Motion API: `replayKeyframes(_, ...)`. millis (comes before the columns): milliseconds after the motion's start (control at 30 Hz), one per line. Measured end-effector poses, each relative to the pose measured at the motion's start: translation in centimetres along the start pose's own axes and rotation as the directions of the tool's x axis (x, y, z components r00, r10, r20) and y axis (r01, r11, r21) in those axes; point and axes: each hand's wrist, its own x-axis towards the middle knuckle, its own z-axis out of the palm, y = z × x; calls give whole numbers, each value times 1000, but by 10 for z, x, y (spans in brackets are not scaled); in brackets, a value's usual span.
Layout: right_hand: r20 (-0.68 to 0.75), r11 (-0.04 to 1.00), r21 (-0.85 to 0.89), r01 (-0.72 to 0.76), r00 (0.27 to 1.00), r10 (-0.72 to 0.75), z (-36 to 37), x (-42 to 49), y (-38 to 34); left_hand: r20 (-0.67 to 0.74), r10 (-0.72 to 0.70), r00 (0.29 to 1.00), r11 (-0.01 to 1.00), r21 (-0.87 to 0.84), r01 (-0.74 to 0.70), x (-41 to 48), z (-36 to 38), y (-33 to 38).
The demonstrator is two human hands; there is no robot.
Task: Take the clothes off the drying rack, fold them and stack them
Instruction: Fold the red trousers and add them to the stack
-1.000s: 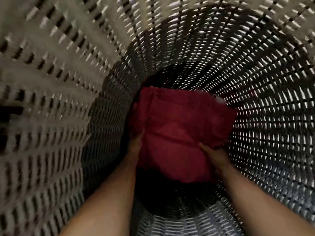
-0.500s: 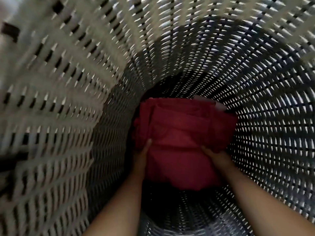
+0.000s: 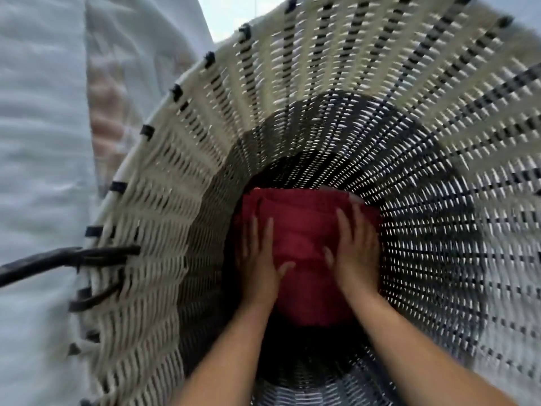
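We look down into a tall woven basket (image 3: 439,127), with pale cloth (image 3: 38,142) beside it on the left. Deep inside lies a folded red garment (image 3: 304,221). Our left hand (image 3: 257,259) and right hand (image 3: 357,259) press flat on it, fingers straight, gripping nothing. This piece seems folded and stacked. No drying rack shows, so we cannot tell what remains.
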Motion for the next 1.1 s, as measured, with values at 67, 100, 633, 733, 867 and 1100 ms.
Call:
replayKeyframes(67,110,998,27,49,993,-51,9,20,10,114,35,993,998,42,-40,28,-3,-9)
replayKeyframes(100,162,996,85,18,986,-32,17,28,20,156,33,987,999,26,-38,40,-3,-16)
replayKeyframes(633,351,810,500,-307,927,134,-69,1,1,319,-179,931,799,-505,327,-28,-64,38)
replayKeyframes(733,394,730,543,-415,894,215,-100,-44,-15,397,-217,892,756,-509,411,-75,-97,55)
replayKeyframes(867,462,548,634,-546,835,298,-159,-111,-43,395,-237,887,670,-594,444,-134,-153,69)
replayKeyframes(1100,425,402,765,-502,864,270,-275,-208,-93,352,-330,876,483,-734,477,-214,-285,97)
